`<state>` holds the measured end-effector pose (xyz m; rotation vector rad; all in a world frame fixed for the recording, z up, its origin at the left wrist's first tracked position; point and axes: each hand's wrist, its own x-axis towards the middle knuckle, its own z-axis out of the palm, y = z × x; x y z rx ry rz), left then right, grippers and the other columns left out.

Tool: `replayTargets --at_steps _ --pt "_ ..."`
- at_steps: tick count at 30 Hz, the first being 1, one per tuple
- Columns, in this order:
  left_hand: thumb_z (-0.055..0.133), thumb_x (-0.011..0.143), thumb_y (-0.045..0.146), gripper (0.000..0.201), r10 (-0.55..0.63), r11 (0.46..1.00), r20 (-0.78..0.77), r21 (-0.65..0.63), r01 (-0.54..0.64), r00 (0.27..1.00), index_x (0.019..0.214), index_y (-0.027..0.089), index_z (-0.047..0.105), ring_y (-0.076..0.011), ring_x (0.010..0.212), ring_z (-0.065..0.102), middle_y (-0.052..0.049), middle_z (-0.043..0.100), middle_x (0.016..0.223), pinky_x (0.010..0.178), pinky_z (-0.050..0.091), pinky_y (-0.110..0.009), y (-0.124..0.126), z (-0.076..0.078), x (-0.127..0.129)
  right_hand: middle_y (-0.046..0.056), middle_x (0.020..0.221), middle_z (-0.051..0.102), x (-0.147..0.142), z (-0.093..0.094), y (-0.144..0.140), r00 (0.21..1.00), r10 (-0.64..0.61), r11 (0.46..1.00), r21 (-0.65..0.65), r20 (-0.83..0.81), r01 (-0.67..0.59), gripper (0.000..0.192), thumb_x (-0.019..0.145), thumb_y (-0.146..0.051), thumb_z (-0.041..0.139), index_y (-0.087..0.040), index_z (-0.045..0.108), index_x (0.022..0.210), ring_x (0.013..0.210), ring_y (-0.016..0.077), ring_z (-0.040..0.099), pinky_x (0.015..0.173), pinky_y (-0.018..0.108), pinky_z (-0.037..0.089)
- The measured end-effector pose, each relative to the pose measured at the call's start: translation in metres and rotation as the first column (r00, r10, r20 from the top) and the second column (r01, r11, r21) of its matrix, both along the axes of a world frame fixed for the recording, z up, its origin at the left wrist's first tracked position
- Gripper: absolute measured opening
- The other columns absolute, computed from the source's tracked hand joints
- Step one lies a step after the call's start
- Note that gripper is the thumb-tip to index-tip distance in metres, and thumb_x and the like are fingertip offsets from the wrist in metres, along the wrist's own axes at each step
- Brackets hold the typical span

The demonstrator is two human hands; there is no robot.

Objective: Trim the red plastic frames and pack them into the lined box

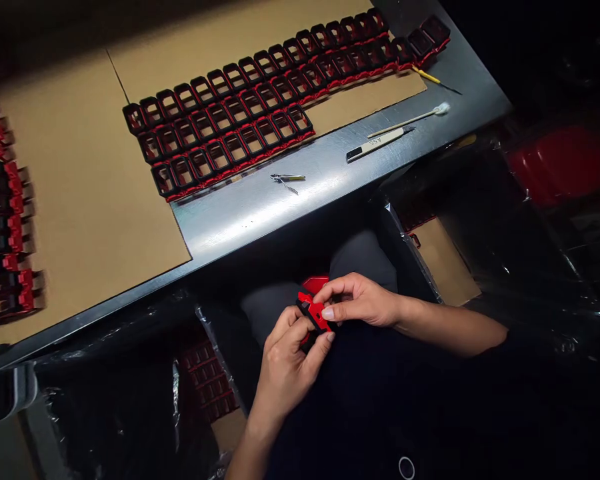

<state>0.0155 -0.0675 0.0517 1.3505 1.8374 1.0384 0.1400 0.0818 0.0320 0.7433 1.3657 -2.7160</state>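
Over my lap, in front of the bench edge, my left hand [290, 353] grips a red and black plastic part [314, 312] with its fingers wrapped round it. My right hand [363, 300] pinches the red face of the same part from the other side, thumb and index finger pressed on it. Whether a small piece sits between those fingertips is hidden. On the bench lie several rows of similar black and red frames [240, 143], standing close together on cardboard.
The metal bench [230, 230] carries a cardboard sheet [95, 200], tweezers-like small tools [287, 179], a cutter knife [380, 143], a cotton-tipped stick [405, 125] and a yellow-handled pick [427, 76]. More red-black parts [13, 220] stand at left. Plastic-lined boxes flank my legs, one holding cardboard [447, 263].
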Motion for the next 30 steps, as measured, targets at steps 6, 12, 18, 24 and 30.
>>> replayTargets --at_steps 6,12,18,24,30 --pt "0.063 0.089 0.017 0.01 -0.034 0.999 -0.061 -0.002 0.034 0.998 0.079 0.018 0.062 -0.0102 0.067 0.051 0.001 0.05 0.077 0.058 0.042 -0.02 -0.002 0.001 0.002 -0.004 0.071 0.055 0.0 0.004 -0.003 0.998 0.066 0.979 0.191 -0.003 -0.064 0.03 0.071 -0.033 0.083 -0.013 0.067 0.087 0.061 0.0072 0.048 0.057 0.021 0.039" --pt "0.063 0.09 0.018 0.01 -0.067 0.998 -0.095 0.009 0.068 0.993 0.08 0.018 0.062 -0.0099 0.064 0.049 0.001 0.047 0.074 0.056 0.04 -0.021 -0.003 0.001 0.004 -0.004 0.064 0.053 -0.002 0.002 -0.007 1.0 0.002 0.861 0.509 -0.027 0.012 0.029 0.077 -0.031 0.077 -0.013 0.06 0.061 0.058 0.0067 0.046 0.055 0.02 0.037" --pt "0.061 0.092 0.022 0.012 -0.081 0.997 -0.048 -0.025 0.079 0.996 0.082 0.019 0.064 -0.0116 0.066 0.052 0.0 0.05 0.075 0.058 0.043 -0.023 -0.004 0.0 0.006 -0.004 0.052 0.048 -0.008 -0.001 -0.012 0.997 -0.074 0.87 0.486 -0.027 0.078 0.045 0.087 -0.042 0.068 -0.015 0.054 0.053 0.05 0.0064 0.041 0.048 0.021 0.032" --pt "0.059 0.092 0.02 0.017 -0.038 0.999 -0.034 -0.021 0.038 0.999 0.076 0.019 0.06 -0.0108 0.064 0.049 0.001 0.048 0.073 0.054 0.04 -0.021 -0.006 0.002 0.007 -0.005 0.067 0.054 0.001 0.007 -0.005 0.994 0.113 0.917 0.385 0.003 -0.105 0.036 0.072 -0.041 0.082 -0.015 0.058 0.071 0.056 0.0068 0.046 0.052 0.019 0.037" --pt "0.062 0.091 0.019 0.01 -0.07 0.997 -0.035 -0.038 0.068 0.997 0.081 0.019 0.061 -0.0111 0.065 0.051 0.001 0.05 0.076 0.058 0.041 -0.022 -0.005 0.001 0.007 -0.004 0.052 0.045 -0.005 0.004 -0.007 0.999 0.013 0.844 0.535 0.044 -0.034 0.054 0.082 -0.054 0.07 -0.015 0.05 0.051 0.05 0.0067 0.04 0.048 0.022 0.03"
